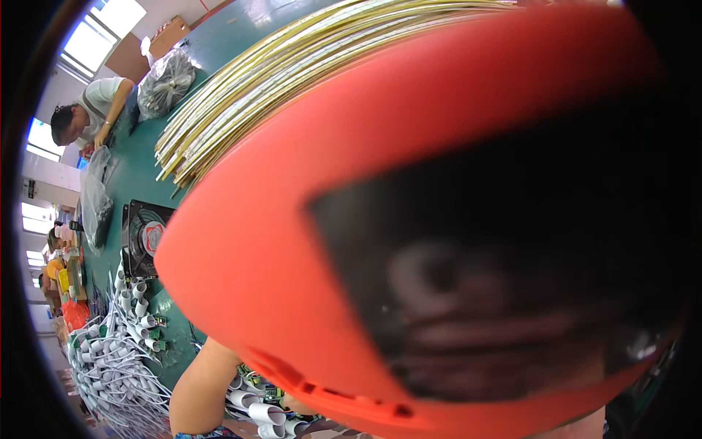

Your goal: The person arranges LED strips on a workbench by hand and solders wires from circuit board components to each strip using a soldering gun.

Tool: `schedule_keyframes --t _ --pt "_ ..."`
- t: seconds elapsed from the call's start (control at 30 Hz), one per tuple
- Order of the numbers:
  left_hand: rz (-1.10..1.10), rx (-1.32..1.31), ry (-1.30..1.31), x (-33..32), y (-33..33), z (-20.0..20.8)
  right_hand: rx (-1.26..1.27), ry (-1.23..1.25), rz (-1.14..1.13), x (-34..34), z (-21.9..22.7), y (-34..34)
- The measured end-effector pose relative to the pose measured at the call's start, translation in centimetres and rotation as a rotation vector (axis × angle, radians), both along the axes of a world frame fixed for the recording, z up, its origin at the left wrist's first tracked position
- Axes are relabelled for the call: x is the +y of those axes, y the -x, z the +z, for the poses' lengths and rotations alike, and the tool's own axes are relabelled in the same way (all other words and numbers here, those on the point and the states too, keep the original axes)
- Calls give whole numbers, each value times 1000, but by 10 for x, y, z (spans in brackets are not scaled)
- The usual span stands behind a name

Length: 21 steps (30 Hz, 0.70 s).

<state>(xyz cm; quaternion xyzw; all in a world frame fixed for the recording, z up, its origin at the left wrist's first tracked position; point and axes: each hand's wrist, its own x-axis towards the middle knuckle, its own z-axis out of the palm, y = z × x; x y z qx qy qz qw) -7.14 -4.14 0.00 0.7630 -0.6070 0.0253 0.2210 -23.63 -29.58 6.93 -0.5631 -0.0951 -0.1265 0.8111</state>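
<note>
A large smooth red object with a glossy black panel (504, 263) fills most of the head view, very close and blurred. Small dark slots line its lower edge; I cannot tell what kind of thing it is. My left forearm (201, 388) comes up from the lower edge and passes behind it, so the fingers of my left hand are hidden. Under the red edge show white rolled flat cables (267, 413) with green circuit boards. A patch of skin at the lower right may belong to my right arm; its hand is hidden too.
A green table carries a heap of white cables (121, 366) at left, a black square fan (145, 238), a bundle of long yellow-white strips (292, 66) and clear plastic bags (167, 82). A person (95, 110) leans over the far left edge. Others sit farther back.
</note>
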Motion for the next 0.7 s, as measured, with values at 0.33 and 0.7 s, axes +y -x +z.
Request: schedule_keyframes --t 0.33,0.7 --pt "56 17 -90 -8 2 15 -78 -131 69 17 -15 10" --pt "57 -27 -290 7 0 -6 -209 -167 117 27 -16 1"
